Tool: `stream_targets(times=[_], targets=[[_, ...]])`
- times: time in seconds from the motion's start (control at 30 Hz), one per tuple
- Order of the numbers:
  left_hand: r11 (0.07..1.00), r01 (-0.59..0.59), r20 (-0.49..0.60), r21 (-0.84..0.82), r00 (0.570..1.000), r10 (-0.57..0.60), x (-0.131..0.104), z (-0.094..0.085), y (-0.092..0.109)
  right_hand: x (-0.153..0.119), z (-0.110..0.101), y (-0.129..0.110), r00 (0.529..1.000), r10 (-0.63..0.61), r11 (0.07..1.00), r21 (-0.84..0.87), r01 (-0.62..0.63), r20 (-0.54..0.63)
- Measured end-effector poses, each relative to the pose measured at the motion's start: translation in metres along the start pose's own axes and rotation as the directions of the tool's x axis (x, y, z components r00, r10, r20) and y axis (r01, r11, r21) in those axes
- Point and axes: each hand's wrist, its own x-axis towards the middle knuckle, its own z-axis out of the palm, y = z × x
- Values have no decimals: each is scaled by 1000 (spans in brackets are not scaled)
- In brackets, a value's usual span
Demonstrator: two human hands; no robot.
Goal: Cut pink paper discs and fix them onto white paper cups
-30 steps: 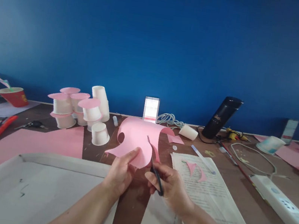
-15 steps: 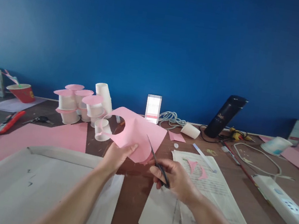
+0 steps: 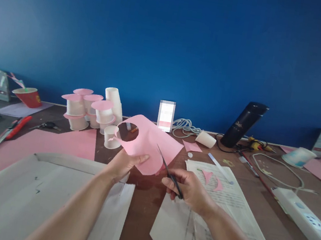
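Note:
A pink sheet of paper [image 3: 147,142] with a round hole cut near its left end is pinched in my left hand [image 3: 124,165], thumb on top. My right hand [image 3: 183,186] grips black-handled scissors [image 3: 168,168], whose blade lies across the sheet's right part at a curved cut edge. Behind my left hand, a small white paper cup [image 3: 111,136] stands partly behind the sheet's torn-looking left strip. Two curved pink scraps [image 3: 206,177] rest on the printed papers [image 3: 235,205] beside my right hand.
Stacked white cups with pink discs [image 3: 102,111] stand at the back left. A box cutter [image 3: 9,132] lies on pink paper at the left. A black flask [image 3: 243,125] leans at the back right, with a power strip [image 3: 303,217] nearer. A white tray-like sheet [image 3: 13,202] fills the front left.
The pink sheet has tilted and shifted slightly right with my left hand. The scissors stay at its right part. The whole view has shifted a little.

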Motion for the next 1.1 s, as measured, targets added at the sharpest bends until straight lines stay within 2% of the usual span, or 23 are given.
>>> stream_targets(times=[0.23, 0.7, 1.1], targets=[[1000, -13, 8, 15, 1000, 13, 1, -3, -1, 1, -1, 5, 1000, -26, 999, -40, 26, 1], [994, -3, -47, 112, 999, 9, -2, -4, 8, -1, 0, 0, 1000, -11, 1000, -29, 11, 9], [990, -27, -41, 138, 999, 32, -2, -7, 12, -2, 1, -1, 1000, -4, 999, -43, 4, 8]])
